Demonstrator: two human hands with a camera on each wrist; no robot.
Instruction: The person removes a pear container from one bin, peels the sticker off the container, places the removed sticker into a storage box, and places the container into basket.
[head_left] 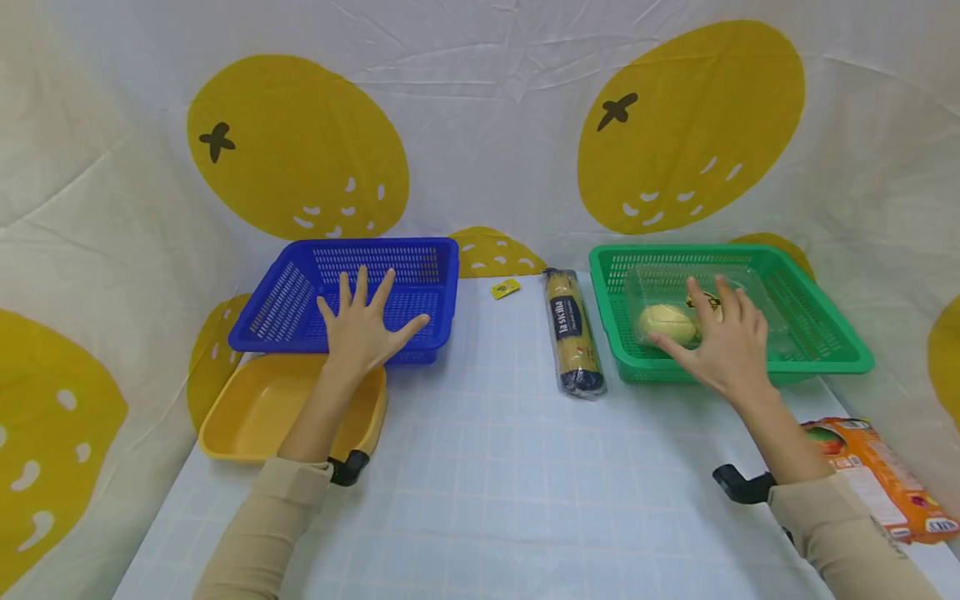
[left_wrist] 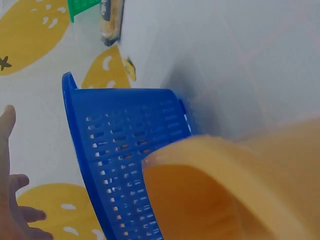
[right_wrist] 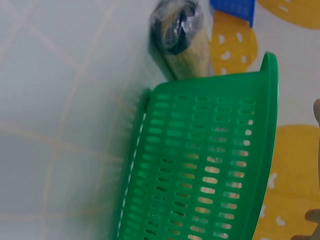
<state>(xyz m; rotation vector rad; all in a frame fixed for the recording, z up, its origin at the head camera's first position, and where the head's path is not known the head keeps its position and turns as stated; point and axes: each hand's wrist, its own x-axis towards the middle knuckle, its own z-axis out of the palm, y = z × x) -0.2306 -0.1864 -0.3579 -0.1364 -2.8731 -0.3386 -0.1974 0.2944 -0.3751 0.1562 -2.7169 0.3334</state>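
My left hand (head_left: 362,332) hovers with fingers spread over the front of a blue basket (head_left: 448,308) and the yellow tub before it. Nothing is held in it. The fingers of my right hand (head_left: 726,348) are also spread, above a green basket (head_left: 832,350). In that basket lies a clear plastic container (head_left: 776,329) with pale, round food (head_left: 666,323) inside, partly hidden by the hand. Whether the right fingertips touch the container I cannot tell. In the left wrist view the fingers (left_wrist: 30,214) show beyond the blue basket's rim.
A yellow tub (head_left: 240,417) stands in front of the blue basket. Between the baskets are a pack of spaghetti (head_left: 572,333) and a small yellow packet (head_left: 505,288). An orange package (head_left: 881,475) lies at the right edge, partly behind the right forearm. Patterned cloth hangs behind.
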